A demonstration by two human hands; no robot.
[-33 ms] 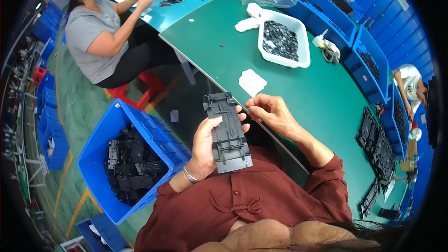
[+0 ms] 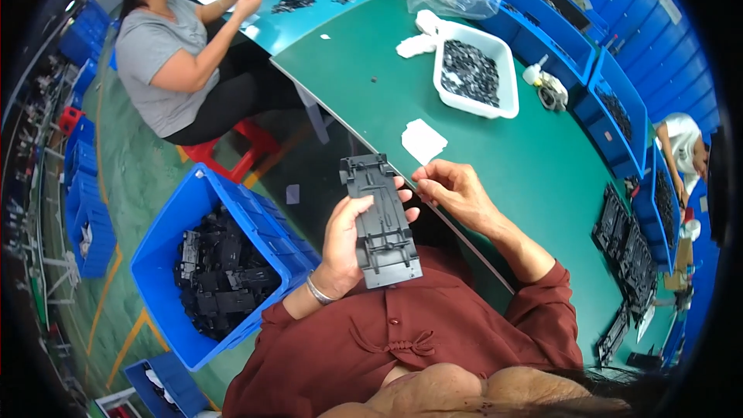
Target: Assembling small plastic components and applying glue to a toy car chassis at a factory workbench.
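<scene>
Nearest to us is the wearer's dark-red shirt (image 2: 402, 317), and just in front of it we see a long black tray-like part (image 2: 385, 220), held off the bench (image 2: 511, 170) near its edge. The left grip (image 2: 340, 244) is closed around this part, thumb over its face and fingertips showing at the far side. Close beside it, the right grip (image 2: 460, 197) is narrow, thumb and fingers drawn together; we cannot tell whether anything is pinched there. To the left, we find a blue crate (image 2: 155, 271) filled with dark parts (image 2: 224, 279). Farther out, a white paper piece (image 2: 423, 141) lies on the bench, then a white tub (image 2: 508, 85) of small dark pieces (image 2: 470, 70). Beyond, a co-worker (image 2: 174, 62) sits on a red stool (image 2: 251, 147).
</scene>
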